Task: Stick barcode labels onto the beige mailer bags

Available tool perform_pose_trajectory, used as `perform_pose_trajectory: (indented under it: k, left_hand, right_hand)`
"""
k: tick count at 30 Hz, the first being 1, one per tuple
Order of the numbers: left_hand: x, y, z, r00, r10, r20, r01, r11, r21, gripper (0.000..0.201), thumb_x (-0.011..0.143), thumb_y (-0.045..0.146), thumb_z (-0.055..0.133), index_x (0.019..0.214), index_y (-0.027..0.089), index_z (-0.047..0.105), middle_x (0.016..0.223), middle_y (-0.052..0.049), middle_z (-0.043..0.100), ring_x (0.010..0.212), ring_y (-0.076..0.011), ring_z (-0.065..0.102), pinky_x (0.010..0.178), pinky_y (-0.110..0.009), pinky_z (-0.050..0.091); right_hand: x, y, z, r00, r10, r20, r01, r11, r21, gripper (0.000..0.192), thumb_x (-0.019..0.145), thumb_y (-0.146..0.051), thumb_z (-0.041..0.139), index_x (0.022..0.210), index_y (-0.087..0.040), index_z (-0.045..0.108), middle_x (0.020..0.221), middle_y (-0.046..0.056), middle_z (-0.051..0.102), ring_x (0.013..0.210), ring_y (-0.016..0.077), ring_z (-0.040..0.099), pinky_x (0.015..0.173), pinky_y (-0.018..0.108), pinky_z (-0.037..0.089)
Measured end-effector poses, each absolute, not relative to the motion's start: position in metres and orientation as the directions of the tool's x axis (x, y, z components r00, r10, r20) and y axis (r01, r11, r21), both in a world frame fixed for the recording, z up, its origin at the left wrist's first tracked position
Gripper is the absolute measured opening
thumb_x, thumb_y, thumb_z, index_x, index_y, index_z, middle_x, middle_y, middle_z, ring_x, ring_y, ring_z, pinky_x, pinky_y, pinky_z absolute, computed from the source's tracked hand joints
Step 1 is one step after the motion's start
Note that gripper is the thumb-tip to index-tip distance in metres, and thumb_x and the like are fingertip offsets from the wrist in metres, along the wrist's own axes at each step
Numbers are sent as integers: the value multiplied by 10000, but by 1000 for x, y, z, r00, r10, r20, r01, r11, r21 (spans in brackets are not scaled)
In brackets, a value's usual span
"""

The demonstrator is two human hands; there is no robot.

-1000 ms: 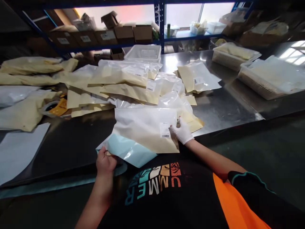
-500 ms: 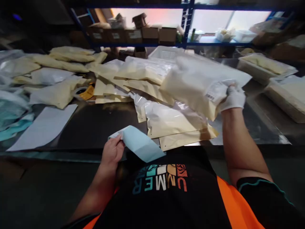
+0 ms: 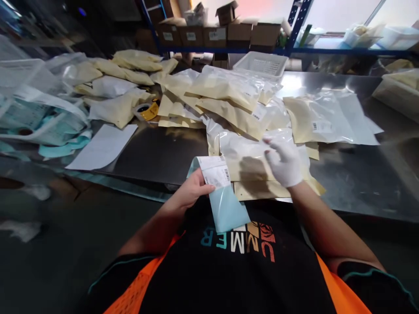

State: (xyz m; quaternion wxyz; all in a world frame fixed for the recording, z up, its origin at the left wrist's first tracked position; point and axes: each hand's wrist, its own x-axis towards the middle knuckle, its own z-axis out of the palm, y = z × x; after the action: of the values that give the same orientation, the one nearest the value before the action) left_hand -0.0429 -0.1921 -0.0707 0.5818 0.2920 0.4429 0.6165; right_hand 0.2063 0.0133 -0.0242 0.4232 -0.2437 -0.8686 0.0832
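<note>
Label strip: pale blue backing strip (image 3: pixel 225 205) with a white barcode label (image 3: pixel 216 173) at its top, held upright at the near desk edge, in front of the person's chest
Left hand: bare left hand (image 3: pixel 191 192), grip closed on the strip's left edge beside the label
Right hand: white-gloved right hand (image 3: pixel 285 162), fingers spread, holding nothing, over a clear flat bag (image 3: pixel 253 150)
Handling: strip likely light, thin, floppy; best pinched at the edge, clear of the label; bags likely slippery and soft
Surface: dark shiny metal desk (image 3: pixel 157 152), heaped with cream-filled bags (image 3: pixel 225 93); tape roll (image 3: pixel 145 111) at left
Room: blue shelving (image 3: pixel 296 26) with cardboard boxes (image 3: pixel 240 32); white basket (image 3: pixel 260 63) behind
</note>
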Motion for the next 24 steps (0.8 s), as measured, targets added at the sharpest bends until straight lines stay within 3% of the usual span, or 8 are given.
perform_pose_trajectory:
  k: [3, 5, 10, 14, 17, 20, 24]
  left_hand:
    - [-37, -187, -62, -2, 996, -88, -349, 82, 933, 659, 673, 236, 930, 1279, 166, 682, 1111, -101, 795, 1010, -279, 747, 906, -351, 566]
    - [-33, -184, -58, 61, 994, -86, -264, 99, 959, 632, 683, 189, 891, 1281, 154, 687, 1110, -93, 785, 1024, -282, 730, 927, -354, 549]
    - [-24, -183, -55, 71, 987, -141, -267, 155, 951, 478, 643, 143, 871, 1110, 154, 766, 1010, -83, 784, 998, -295, 723, 891, -339, 549]
    - [-21, -182, -59, 8, 979, -204, -392, 191, 900, 256, 670, 265, 858, 888, 154, 778, 921, -90, 784, 981, -299, 726, 842, -328, 559]
    - [-19, -180, -69, -67, 937, -344, -527, 260, 810, 227, 724, 372, 816, 793, 172, 734, 881, -119, 771, 1012, -340, 734, 830, -377, 594]
    - [-15, -176, -79, -94, 882, -462, -628, 308, 715, 184, 774, 366, 778, 791, 197, 706, 847, -125, 745, 1020, -359, 751, 810, -403, 622]
    - [-9, -169, -82, -109, 879, -464, -671, 280, 687, 145, 807, 336, 745, 792, 199, 698, 824, -126, 735, 997, -350, 766, 827, -414, 639]
  right_hand:
    - [159, -41, -21, -775, 132, 618, 94, 991, -93, 188, 1036, -286, 599, 1156, -225, 731, 1130, 96, 752, 1014, 230, 675, 893, 402, 543]
    - [144, -58, -21, -816, 59, 575, 77, 997, 7, 162, 1044, -295, 611, 1086, -211, 743, 1044, 84, 730, 914, 212, 603, 798, 368, 461]
    - [144, -71, -33, -835, 77, 544, 192, 969, 158, 244, 1084, -249, 566, 917, -196, 737, 905, 58, 692, 830, 206, 487, 714, 368, 305]
    - [149, -81, -34, -933, 126, 337, 202, 958, 202, 220, 1107, -273, 560, 1026, -198, 750, 964, 77, 706, 885, 228, 522, 744, 391, 316]
    - [147, -87, -34, -970, 123, 212, 167, 964, 205, 241, 1126, -264, 519, 1087, -198, 747, 947, 77, 691, 883, 234, 527, 731, 398, 313]
    - [145, -87, -40, -973, 110, 202, 154, 964, 216, 299, 1143, -232, 446, 1089, -197, 738, 927, 79, 672, 883, 239, 519, 722, 400, 305]
    - [146, -84, -51, -969, 76, 233, 134, 960, 247, 327, 1147, -226, 414, 1098, -204, 736, 912, 80, 660, 883, 251, 506, 720, 403, 298]
